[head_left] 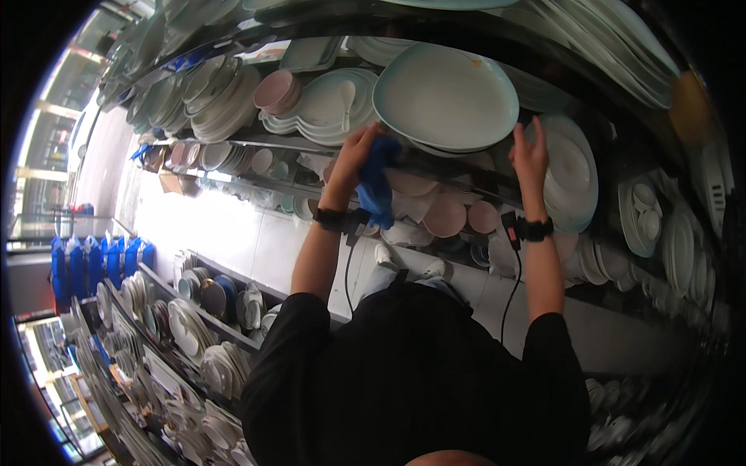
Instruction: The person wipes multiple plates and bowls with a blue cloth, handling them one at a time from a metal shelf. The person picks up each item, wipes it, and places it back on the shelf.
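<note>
A large oval ceramic plate (446,96) with a pale blue-green rim and a small orange mark lies before me on a dark shelf, on top of other dishes. Bunched in my left hand (356,156) is a blue cloth (376,189), which hangs below the fingers. That hand is by the plate's lower left edge; whether it touches the rim I cannot tell. My right hand (530,152) is just beyond the plate's right edge, fingers apart and holding nothing. Behind it are stacked white plates (568,166).
Pink bowls (277,92) and stacked plates with a white spoon (348,105) stand left of the large plate. More pink bowls (444,215) fill the shelf below. A dark shelf edge (326,26) runs above. Behind me at left is another dish rack (198,309).
</note>
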Demonstrator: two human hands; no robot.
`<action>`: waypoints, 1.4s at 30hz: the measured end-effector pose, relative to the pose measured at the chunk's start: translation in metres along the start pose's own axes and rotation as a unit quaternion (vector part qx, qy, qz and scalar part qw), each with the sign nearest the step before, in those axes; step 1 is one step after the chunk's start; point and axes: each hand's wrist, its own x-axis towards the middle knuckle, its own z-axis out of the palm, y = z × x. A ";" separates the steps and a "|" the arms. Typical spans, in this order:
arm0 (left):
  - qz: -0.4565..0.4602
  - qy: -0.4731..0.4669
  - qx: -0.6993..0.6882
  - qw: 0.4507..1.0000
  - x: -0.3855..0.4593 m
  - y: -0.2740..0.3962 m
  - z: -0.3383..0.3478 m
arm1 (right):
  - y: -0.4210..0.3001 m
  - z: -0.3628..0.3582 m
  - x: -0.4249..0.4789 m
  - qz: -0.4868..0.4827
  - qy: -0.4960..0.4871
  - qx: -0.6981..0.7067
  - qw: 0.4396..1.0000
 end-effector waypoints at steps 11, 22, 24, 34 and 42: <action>-0.026 0.032 -0.043 0.998 -0.054 0.003 -0.023 | -0.042 0.064 -0.108 -0.214 -0.237 0.015 0.947; 0.007 0.007 -0.127 0.992 -0.039 0.019 -0.156 | -0.087 0.240 -0.102 -0.161 -0.326 0.043 0.931; 0.026 0.040 -0.147 0.988 -0.027 0.024 -0.182 | -0.072 0.294 -0.085 -0.126 -0.297 0.069 0.944; 0.002 0.025 -0.114 0.993 0.067 0.024 -0.273 | -0.114 0.416 -0.021 0.132 -0.302 0.153 0.932; 0.013 -0.072 -0.159 0.985 0.077 0.035 -0.278 | -0.100 0.439 -0.017 0.127 -0.294 0.228 0.919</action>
